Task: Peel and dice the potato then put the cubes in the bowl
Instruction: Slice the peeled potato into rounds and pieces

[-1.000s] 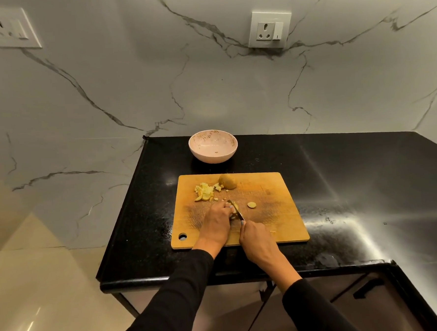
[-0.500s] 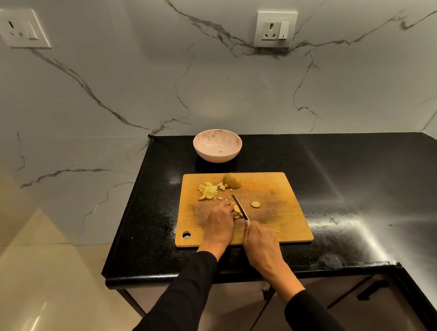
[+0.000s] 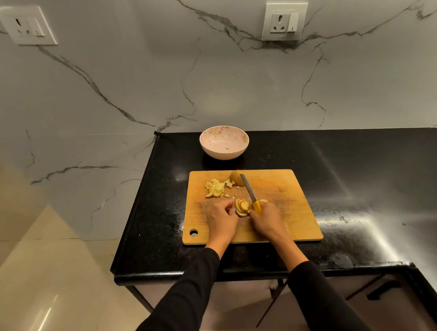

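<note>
A wooden cutting board (image 3: 286, 212) lies on the black counter. In its middle sits a small stack of potato slices (image 3: 241, 207), with my left hand (image 3: 222, 220) touching their left side with its fingertips. My right hand (image 3: 265, 220) grips the yellow handle of a knife (image 3: 249, 192), whose blade points away toward the board's far edge. A pile of diced potato (image 3: 216, 188) lies at the far left of the board, beside an uncut potato piece (image 3: 236, 177). The pink bowl (image 3: 224, 142) stands behind the board with no cubes visible in it.
The black counter (image 3: 366, 182) stretches to the right and ends at a marble wall with two sockets (image 3: 284, 20). Its left edge drops to a tiled floor (image 3: 41, 291). A cabinet handle (image 3: 383, 289) shows below the front edge.
The knife blade has lifted off the slices and now points further away across the board. My left hand has drawn back a little, uncovering the stack of slices.
</note>
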